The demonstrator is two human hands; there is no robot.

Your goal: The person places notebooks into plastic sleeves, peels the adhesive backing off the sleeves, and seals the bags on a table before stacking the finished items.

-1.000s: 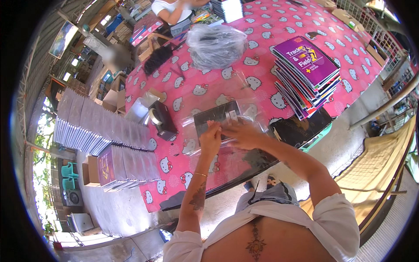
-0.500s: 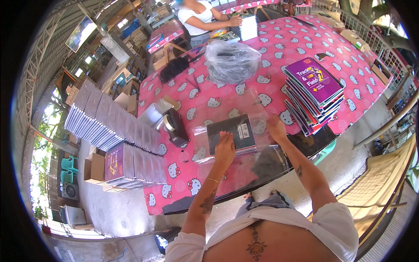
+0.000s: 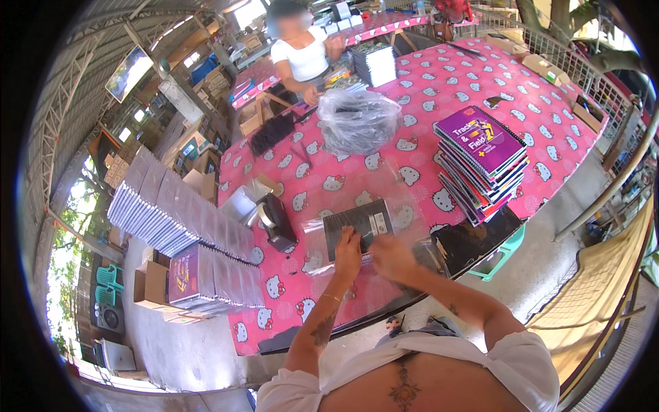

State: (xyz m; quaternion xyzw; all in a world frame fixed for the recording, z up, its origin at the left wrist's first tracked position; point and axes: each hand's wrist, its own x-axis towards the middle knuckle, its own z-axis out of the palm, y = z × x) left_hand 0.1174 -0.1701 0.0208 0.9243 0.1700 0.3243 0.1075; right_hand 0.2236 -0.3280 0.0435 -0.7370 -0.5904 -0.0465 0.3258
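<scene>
A dark spiral-bound book (image 3: pixel 357 220) with a white label lies on a clear plastic sheet (image 3: pixel 405 206) at the near edge of the table. My left hand (image 3: pixel 348 250) rests on the book's lower left part, fingers laid on its cover. Close by, my right hand (image 3: pixel 392 257) is over the book's lower right corner; motion smears its fingers, so whether they pinch the plastic cannot be told. Left of the book stands a black tape dispenser (image 3: pixel 278 223) with a roll of tape.
Plastic-covered spiral books (image 3: pixel 185 213) are stacked high at the left. A pile of spiral books (image 3: pixel 484 154) with a purple one on top stands right. Beyond lies a bundle of clear plastic (image 3: pixel 360 120). Across the pink patterned table (image 3: pixel 439 82), a person (image 3: pixel 302 58) stands by more books.
My right hand has moved left and nearer, from the sheet's right side to the book's lower right corner. My left hand has slid slightly down the cover. The person opposite has let go of the book.
</scene>
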